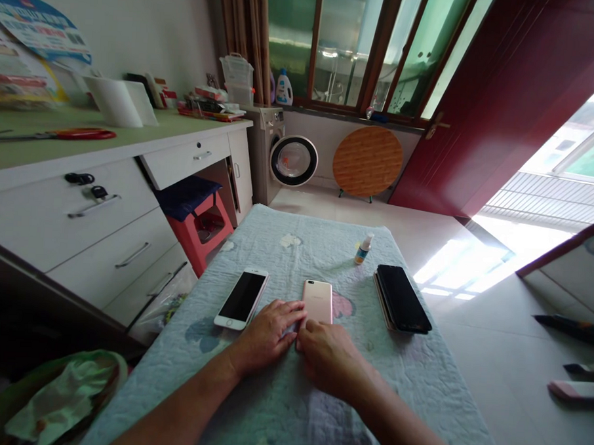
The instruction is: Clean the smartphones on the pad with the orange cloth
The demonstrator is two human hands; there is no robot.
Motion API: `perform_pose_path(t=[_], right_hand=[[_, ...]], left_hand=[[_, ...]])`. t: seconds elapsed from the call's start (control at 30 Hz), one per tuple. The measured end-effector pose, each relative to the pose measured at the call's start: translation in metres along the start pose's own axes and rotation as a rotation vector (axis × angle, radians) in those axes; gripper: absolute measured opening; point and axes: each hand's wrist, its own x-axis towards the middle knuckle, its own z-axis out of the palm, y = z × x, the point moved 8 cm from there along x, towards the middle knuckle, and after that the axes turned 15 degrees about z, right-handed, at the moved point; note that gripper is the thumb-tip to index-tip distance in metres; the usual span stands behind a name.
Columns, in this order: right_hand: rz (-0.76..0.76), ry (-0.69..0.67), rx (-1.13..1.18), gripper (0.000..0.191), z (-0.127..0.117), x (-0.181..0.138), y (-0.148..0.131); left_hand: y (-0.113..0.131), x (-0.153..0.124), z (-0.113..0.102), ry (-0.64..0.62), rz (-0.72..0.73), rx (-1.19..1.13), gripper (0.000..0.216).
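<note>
Both hands rest on the near end of the flat pink-gold smartphone (318, 301), face-down on the quilted pale-blue counter (289, 393). Left hand (266, 331) w/ fingers spread flat; right hand (327, 352) curled, pinching its near edge. Phone's long axis runs straight away from both; right slightly nearer.

You see everything from one head-worn view, looking forward and down over your forearms onto the bench (289, 406). Your fingers (293, 309) sit close, low of centre; beyond them the room stretches to the window (344, 47).
</note>
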Motion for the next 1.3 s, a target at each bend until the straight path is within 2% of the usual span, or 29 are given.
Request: perform_pose_path(t=[0.13,0.23,0.43,0.57,0.67,0.77,0.83,0.93,1.03,1.13,1.2,1.3], right_hand=[[-0.026,0.017,0.038,0.032,0.001,0.002,-0.006],[-0.016,-0.026,0.021,0.030,-0.002,0.002,0.000],[0.055,-0.153,-0.076,0.021,-0.009,-0.003,0.034],[0.155,-0.193,-0.059,0.016,-0.010,-0.001,0.062],[0.161,-0.081,0.099,0.010,-0.015,0.009,0.071],[0.164,0.188,0.357,0.007,-0.027,0.021,0.079],[0.191,0.324,0.449,0.008,-0.028,0.025,0.085],[0.195,0.387,0.477,0.014,-0.023,0.029,0.089],[0.191,0.322,0.486,0.020,-0.018,0.032,0.092],[0.160,0.184,0.529,0.015,-0.015,0.032,0.091],[0.094,0.050,0.564,0.011,-0.013,0.029,0.085],[-0.008,-0.248,0.602,0.010,-0.002,0.020,0.071]], left_hand=[[0.000,0.000,0.000,0.002,0.012,0.003,0.043],[0.001,0.000,0.000,-0.001,0.012,0.013,0.043],[0.006,0.000,-0.001,-0.023,0.027,0.047,0.057],[0.005,0.000,0.000,-0.013,0.023,0.077,0.066],[0.005,0.001,0.001,0.005,0.019,0.099,0.069],[0.007,0.002,0.001,0.027,0.030,0.123,0.068],[0.009,0.002,0.000,0.045,0.046,0.135,0.066],[0.012,0.002,-0.002,0.069,0.060,0.148,0.065],[0.013,0.001,-0.001,0.068,0.053,0.161,0.064],[0.012,0.001,0.000,0.061,0.054,0.168,0.065],[0.012,0.001,0.001,0.061,0.057,0.170,0.066],[0.011,0.001,0.002,0.069,0.064,0.165,0.066]])
